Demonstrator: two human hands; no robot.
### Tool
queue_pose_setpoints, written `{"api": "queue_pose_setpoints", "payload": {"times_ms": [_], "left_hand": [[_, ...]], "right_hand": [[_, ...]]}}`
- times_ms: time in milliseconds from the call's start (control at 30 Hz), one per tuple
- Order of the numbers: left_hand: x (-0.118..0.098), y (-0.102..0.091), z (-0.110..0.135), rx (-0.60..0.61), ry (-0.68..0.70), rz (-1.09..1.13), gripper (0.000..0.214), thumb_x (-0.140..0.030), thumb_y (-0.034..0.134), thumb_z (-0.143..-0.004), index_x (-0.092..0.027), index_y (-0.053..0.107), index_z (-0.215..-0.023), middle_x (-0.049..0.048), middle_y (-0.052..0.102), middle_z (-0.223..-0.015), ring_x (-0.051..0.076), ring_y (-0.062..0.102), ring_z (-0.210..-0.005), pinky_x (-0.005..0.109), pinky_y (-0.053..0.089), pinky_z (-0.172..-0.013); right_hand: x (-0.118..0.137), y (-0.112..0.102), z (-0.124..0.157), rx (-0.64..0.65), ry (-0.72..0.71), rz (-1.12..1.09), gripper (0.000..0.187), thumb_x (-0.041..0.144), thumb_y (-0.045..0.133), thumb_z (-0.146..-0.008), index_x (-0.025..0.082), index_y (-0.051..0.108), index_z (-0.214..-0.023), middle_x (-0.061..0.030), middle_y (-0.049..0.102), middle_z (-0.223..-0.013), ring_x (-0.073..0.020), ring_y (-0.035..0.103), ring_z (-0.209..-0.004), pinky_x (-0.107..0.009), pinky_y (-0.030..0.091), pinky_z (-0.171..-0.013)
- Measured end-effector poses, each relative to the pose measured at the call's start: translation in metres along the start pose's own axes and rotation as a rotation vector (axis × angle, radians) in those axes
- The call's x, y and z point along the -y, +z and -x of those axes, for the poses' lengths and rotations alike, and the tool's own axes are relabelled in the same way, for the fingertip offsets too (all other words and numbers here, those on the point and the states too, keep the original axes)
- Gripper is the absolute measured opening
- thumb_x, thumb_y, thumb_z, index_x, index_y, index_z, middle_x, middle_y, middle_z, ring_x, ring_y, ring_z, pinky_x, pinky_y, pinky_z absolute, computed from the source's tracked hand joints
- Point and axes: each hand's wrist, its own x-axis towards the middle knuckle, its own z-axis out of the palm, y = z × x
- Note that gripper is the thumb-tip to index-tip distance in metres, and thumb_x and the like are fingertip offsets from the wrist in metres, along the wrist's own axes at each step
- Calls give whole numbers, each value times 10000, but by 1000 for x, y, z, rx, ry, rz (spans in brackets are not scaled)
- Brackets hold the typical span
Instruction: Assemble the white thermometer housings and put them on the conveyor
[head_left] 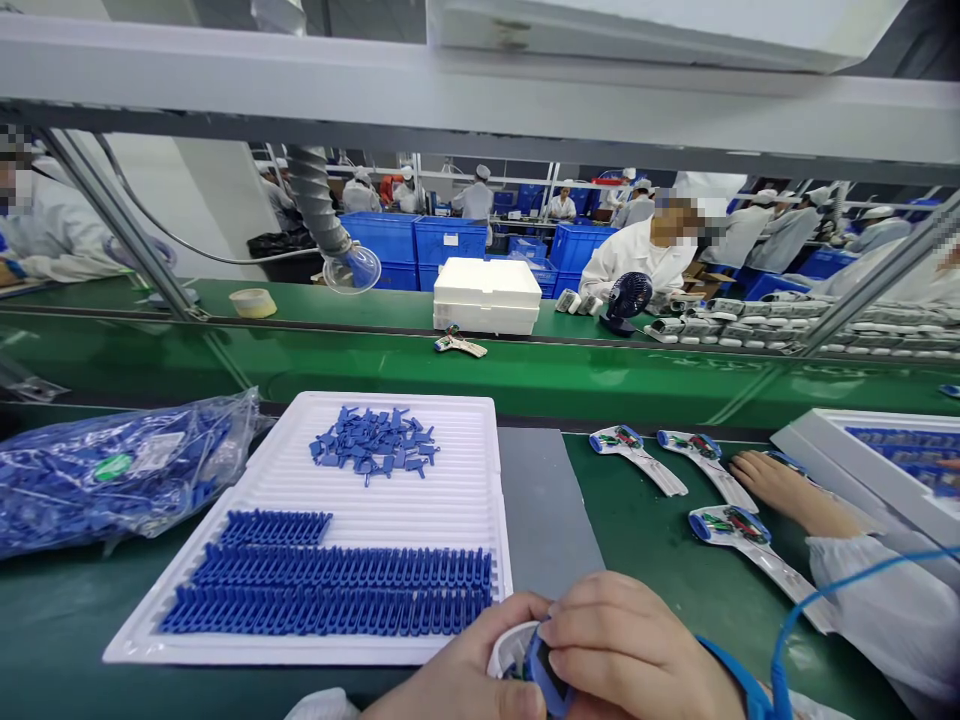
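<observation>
At the bottom middle, my left hand (457,670) grips a white-and-blue handheld device (544,672) by its white shell. My right hand (637,645) is closed over the device's blue part, with fingertips pressed on it. Most of the device is hidden under my fingers. Just beyond my left hand lies a white ribbed tray (420,510). Small blue plastic parts (330,610) stand in rows on its near half, and a loose heap of blue parts (375,440) lies on its far half. A blue wrist strap (735,675) circles my right wrist.
Several open white device halves (727,525) lie on the right, where a co-worker's hand (787,490) reaches in beside a white foam box (817,460). A plastic bag of blue parts (135,465) sits left. Behind are a green belt (337,365) and a foam box (487,290).
</observation>
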Motion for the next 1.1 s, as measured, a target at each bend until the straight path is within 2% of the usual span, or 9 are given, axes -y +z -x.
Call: {"api": "queue_pose_setpoints", "payload": {"times_ms": [233,367,500,600,733,800,933,1033,1100], "left_hand": [[3,-5,0,12,-3,-7,641,-510,787,-539,-155,537,-1010,10,565,-743,83,505,-643,175,322,-564],[9,-12,-3,12,10,8,626,-495,801,-524,-152,527,-970,-15,549,-685,56,485,-574,152,320,-526],[12,-15,-4,7,15,-11,632,-487,798,-535,-140,522,-985,-5,570,-691,52,490,-567,144,318,-512],[10,-13,-1,-19,-11,-63,689,-515,790,-526,-128,513,-1024,20,591,-717,72,517,-597,155,318,-521],[7,-9,3,-24,-21,-99,694,-490,811,-504,-136,509,-1019,-8,547,-711,50,447,-589,163,272,-533],[6,-7,3,0,-12,-93,658,-464,811,-524,-150,498,-1010,-22,505,-712,48,410,-595,171,251,-538],[3,-3,2,17,0,-103,580,-427,807,-549,-171,495,-965,-29,432,-737,65,374,-641,186,237,-579],[0,1,1,-11,53,-151,564,-456,811,-517,-165,530,-910,-12,446,-801,80,385,-697,189,267,-628],[0,0,0,-12,63,-175,560,-498,787,-533,-164,543,-909,-10,478,-775,70,397,-640,185,285,-590]], "right_hand": [[1,7,2,-24,-40,42,155,259,499,-924,145,603,-900,-41,709,-796,-112,651,-807,-202,489,-805],[-3,9,3,1,21,-75,159,284,480,-930,160,577,-906,-60,674,-811,-129,606,-743,-241,487,-679],[-7,7,1,18,95,-271,186,348,494,-914,187,534,-999,-66,615,-816,-148,542,-760,-271,470,-674],[-7,7,0,1,137,-402,191,260,466,-926,214,484,-1111,-53,594,-810,-149,515,-745,-298,457,-688],[-9,8,2,7,203,-496,406,76,477,-850,244,421,-1216,-45,593,-857,-154,504,-791,-295,440,-693],[-10,9,3,24,206,-509,486,35,478,-819,253,401,-1246,-31,588,-835,-149,495,-786,-277,429,-684],[-11,8,2,86,210,-495,497,54,468,-834,266,363,-1272,-24,583,-820,-148,486,-758,-277,413,-691],[-9,5,1,161,237,-449,477,69,442,-854,268,332,-1274,-23,562,-813,-147,478,-737,-273,409,-687],[-6,3,2,197,255,-413,464,67,421,-859,262,326,-1269,-28,548,-817,-147,477,-733,-267,413,-686]]}}
